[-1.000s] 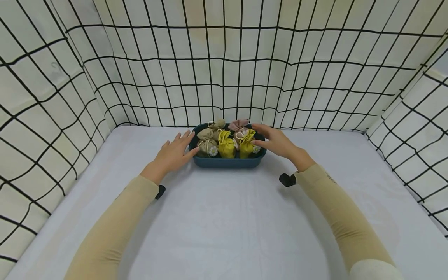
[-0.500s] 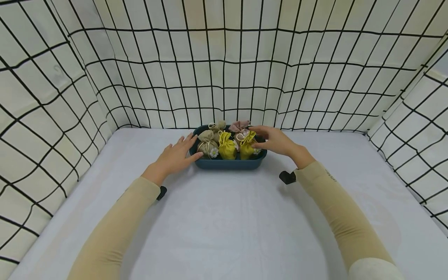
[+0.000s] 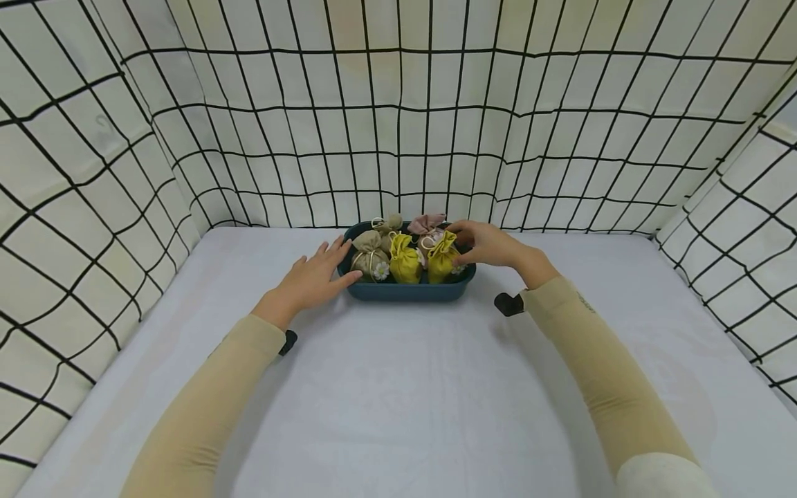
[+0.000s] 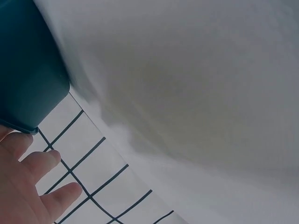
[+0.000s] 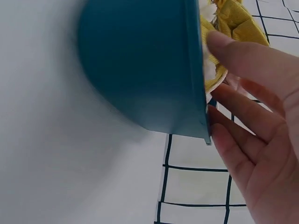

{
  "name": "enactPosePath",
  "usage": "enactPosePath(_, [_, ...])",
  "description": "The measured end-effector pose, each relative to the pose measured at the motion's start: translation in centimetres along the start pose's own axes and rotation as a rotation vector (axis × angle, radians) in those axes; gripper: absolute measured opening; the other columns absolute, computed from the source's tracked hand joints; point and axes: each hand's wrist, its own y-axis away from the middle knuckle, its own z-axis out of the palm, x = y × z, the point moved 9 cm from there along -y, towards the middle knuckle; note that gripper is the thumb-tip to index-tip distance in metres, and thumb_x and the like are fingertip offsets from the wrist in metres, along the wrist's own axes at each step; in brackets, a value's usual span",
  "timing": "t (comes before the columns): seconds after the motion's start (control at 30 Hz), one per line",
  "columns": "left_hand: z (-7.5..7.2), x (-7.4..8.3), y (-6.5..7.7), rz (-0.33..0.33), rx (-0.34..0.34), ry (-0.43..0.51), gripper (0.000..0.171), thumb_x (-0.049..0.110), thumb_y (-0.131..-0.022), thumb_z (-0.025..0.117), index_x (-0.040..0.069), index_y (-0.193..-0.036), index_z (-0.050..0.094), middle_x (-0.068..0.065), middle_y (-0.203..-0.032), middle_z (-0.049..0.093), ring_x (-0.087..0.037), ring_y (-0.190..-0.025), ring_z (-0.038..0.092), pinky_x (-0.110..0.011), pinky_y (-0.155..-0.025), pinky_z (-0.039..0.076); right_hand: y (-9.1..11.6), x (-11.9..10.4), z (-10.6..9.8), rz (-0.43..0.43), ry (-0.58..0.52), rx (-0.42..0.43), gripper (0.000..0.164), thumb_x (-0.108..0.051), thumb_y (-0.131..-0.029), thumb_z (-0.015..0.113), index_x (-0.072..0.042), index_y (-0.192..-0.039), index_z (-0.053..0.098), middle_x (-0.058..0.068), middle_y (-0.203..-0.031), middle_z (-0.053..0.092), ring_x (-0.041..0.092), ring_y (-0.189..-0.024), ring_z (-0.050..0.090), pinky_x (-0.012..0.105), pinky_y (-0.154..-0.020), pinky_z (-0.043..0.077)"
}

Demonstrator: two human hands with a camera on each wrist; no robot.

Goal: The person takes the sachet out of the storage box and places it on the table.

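A dark teal oblong tub (image 3: 405, 293) at the back of the table holds several drawstring pouches. Two are yellow: a right-hand yellow pouch (image 3: 441, 261) and a middle yellow pouch (image 3: 405, 264). Left of them sits a tan pouch (image 3: 367, 257) with a white daisy, and behind are a beige pouch (image 3: 392, 223) and a pink pouch (image 3: 426, 223). My left hand (image 3: 314, 277) lies with spread fingers against the tub's left end. With thumb and fingers, my right hand (image 3: 495, 247) pinches the right-hand yellow pouch; in the right wrist view the thumb (image 5: 222, 44) presses its cloth.
A white-covered table (image 3: 398, 387) stretches in front of the tub. White walls with a black grid net (image 3: 398, 107) rise behind it and at both sides. A small black device (image 3: 509, 304) sits under each wrist.
The right hand has come in around the right-hand yellow pouch, its fingers bent more, and the pouch has shifted slightly. My left hand has stayed at the tub's left end.
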Motion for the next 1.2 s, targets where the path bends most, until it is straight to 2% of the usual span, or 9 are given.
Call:
enactPosePath(0.3, [0.1,0.0,-0.1,0.008,0.000,0.001,0.084,0.060,-0.106,0.043,0.008,-0.166,0.014,-0.014,-0.171,0.006,-0.042,-0.154,0.010,-0.072,-0.116,0.013,-0.8,0.3,0.7,0.035,0.102,-0.076,0.075,-0.014,-0.089,0.082,0.001,-0.152,0.045,0.022,-0.145,0.055,0.036,-0.136,0.050,0.052,-0.112,0.041])
enactPosePath(0.57, [0.1,-0.2,-0.1,0.006,0.000,0.001,0.084,0.061,-0.105,0.042,0.009,-0.166,0.014,-0.013,-0.171,0.005,-0.041,-0.155,0.009,-0.072,-0.116,0.013,-0.7,0.3,1.1,0.038,0.177,-0.110,0.065,-0.013,-0.089,0.080,-0.001,-0.147,0.052,0.020,-0.143,0.056,0.037,-0.135,0.049,0.053,-0.112,0.039])
enactPosePath(0.93, [0.1,-0.3,-0.2,0.006,-0.003,0.010,0.084,0.061,-0.106,0.042,0.009,-0.166,0.014,-0.012,-0.172,0.004,-0.042,-0.155,0.010,-0.072,-0.116,0.012,-0.8,-0.1,1.2,0.007,0.183,-0.070,0.061,-0.005,-0.089,0.078,0.001,-0.145,0.054,0.020,-0.140,0.058,0.037,-0.132,0.052,0.051,-0.111,0.041])
enactPosePath(1.2, [0.2,-0.3,-0.3,0.009,-0.007,0.004,0.085,0.062,-0.105,0.042,0.009,-0.166,0.015,-0.013,-0.171,0.004,-0.042,-0.154,0.010,-0.072,-0.116,0.013,-1.1,-0.5,1.5,-0.028,0.195,-0.054,0.058,-0.012,-0.090,0.081,0.004,-0.140,0.057,0.017,-0.131,0.063,0.032,-0.122,0.057,0.049,-0.106,0.045])
